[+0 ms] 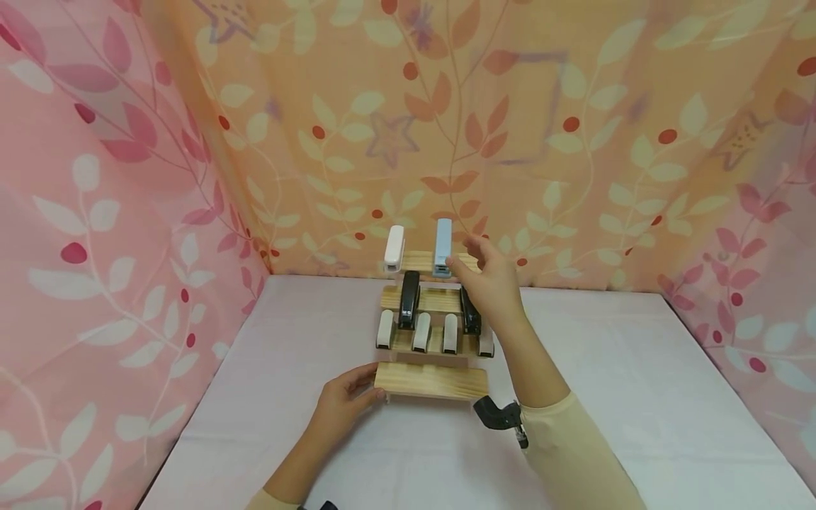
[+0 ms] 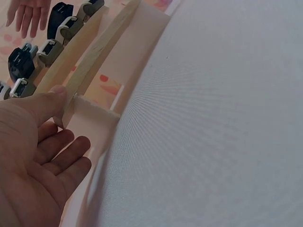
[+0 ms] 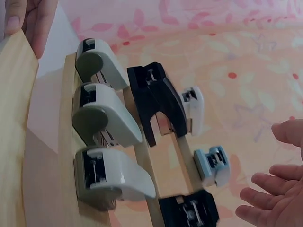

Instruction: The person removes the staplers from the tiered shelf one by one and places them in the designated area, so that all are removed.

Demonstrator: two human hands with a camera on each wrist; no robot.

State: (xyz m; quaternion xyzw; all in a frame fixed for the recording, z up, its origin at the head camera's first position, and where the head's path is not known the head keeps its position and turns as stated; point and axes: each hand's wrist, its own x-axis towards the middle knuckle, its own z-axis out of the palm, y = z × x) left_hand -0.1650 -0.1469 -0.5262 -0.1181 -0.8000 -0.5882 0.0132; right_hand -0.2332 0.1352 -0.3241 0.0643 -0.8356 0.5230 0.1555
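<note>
A stepped rack with wooden shelves [image 1: 431, 380] and pale supports stands on the table. My left hand [image 1: 344, 400] grips the left end of its lowest shelf, thumb on the board's end and the other fingers loosely curled beside the support. The right hand [image 1: 494, 283] is at the top shelf, just right of a light blue stapler [image 1: 443, 241]. In the right wrist view its fingers are spread and apart from that stapler [image 3: 213, 165]. A white stapler [image 1: 394, 248] stands to the left on the same shelf.
Two black staplers [image 1: 409, 301] sit on the shelf below, one partly hidden by the right hand. Several white and grey staplers [image 1: 423, 333] line the shelf beneath. A white cloth [image 1: 287, 340] covers the table, with patterned curtains [image 1: 357, 142] behind and at both sides.
</note>
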